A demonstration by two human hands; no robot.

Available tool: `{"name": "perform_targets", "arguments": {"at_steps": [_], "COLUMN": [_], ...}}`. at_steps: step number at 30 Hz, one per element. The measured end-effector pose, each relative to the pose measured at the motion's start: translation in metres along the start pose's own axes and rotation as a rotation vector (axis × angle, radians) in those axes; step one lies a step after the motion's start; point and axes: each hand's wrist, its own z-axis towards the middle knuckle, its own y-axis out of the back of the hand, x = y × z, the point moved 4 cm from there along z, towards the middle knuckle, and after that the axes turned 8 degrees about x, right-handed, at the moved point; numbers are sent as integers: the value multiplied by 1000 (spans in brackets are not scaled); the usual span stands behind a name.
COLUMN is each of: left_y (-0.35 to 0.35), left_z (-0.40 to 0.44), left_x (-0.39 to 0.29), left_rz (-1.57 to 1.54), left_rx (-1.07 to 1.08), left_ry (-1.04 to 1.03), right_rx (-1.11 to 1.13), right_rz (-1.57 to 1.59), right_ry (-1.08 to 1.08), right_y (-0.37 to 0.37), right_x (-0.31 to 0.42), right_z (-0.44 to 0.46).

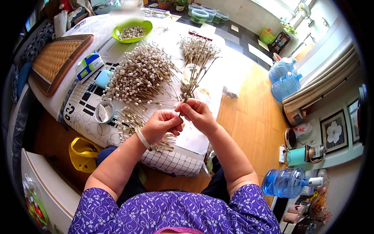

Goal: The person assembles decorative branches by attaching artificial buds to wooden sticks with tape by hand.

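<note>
Pinching dark twigs (pixel 187 94) in the right hand (pixel 197 114), left hand (pixel 161 124) curled beside their lower ends, its hold unclear

You have 2 hands (pixel 198 113) mid-frame, 1 green bowl (pixel 147 26) upper centre, 3 water bottles (pixel 283 182) right, 1 yellow bag (pixel 81 160) lower left.

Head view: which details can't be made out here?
All in the head view:
Left hand: whether it grips anything; its curled fingers hide the palm.
Held stems: exact count; they overlap, and the right hand covers part of them.
Area behind the green bowl: smeared by a pale blur.
Pink neckline: cut off by the bottom edge.
</note>
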Motion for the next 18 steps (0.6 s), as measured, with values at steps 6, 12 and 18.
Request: {"name": "perform_targets", "arguments": {"at_steps": [6, 12, 18], "left_y": [1, 3, 47], "left_z": [-1, 0, 13], "left_x": [3, 4, -35], "left_rz": [100, 124, 314], "left_rx": [-30, -64, -461], "left_ry": [-33, 2, -131], "right_rx": [94, 98, -62], "right_rz": [-78, -19, -21], "right_ry": [42, -80, 30], "right_y": [-1, 6, 35], "right_x": [5, 1, 24], "right_z": [-8, -17, -42]}}
